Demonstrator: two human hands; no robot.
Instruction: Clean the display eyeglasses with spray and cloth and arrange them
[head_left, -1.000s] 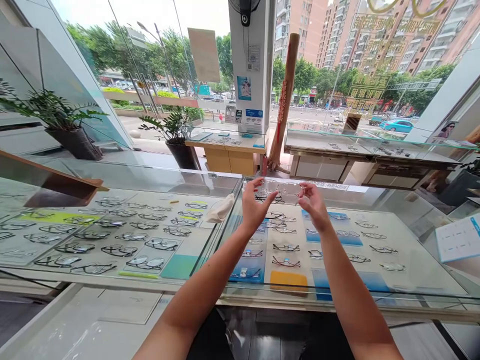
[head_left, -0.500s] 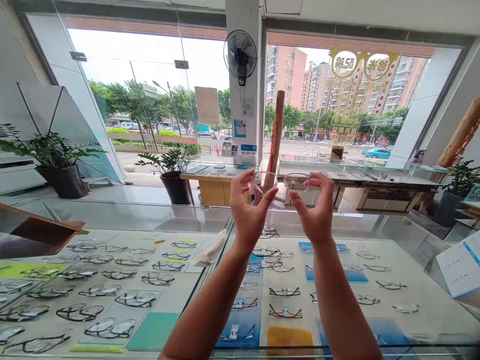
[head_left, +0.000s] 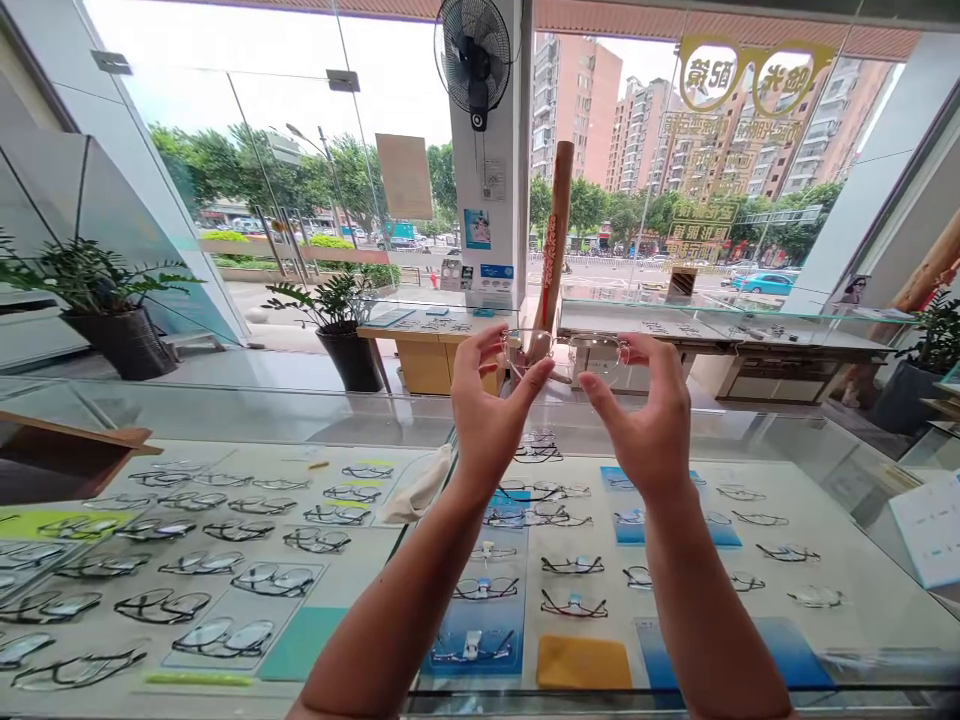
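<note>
I hold a thin-framed pair of glasses [head_left: 564,350] up in front of me with both hands, above a glass display counter [head_left: 300,425]. My left hand [head_left: 487,410] pinches the left end of the frame between thumb and fingers. My right hand [head_left: 649,415] pinches the right end the same way. The lenses are clear and the street shows through them.
Under the counter glass lie several rows of glasses on grey and blue trays [head_left: 570,580]. A crumpled cloth [head_left: 416,490] lies on the counter left of my arm. Potted plants [head_left: 341,320], a pillar with a fan [head_left: 476,50], more counters [head_left: 720,335] and shop windows stand beyond.
My hands have lifted the glasses from just over the counter up to eye level, and they have come slightly closer to me. The view has tilted upward.
</note>
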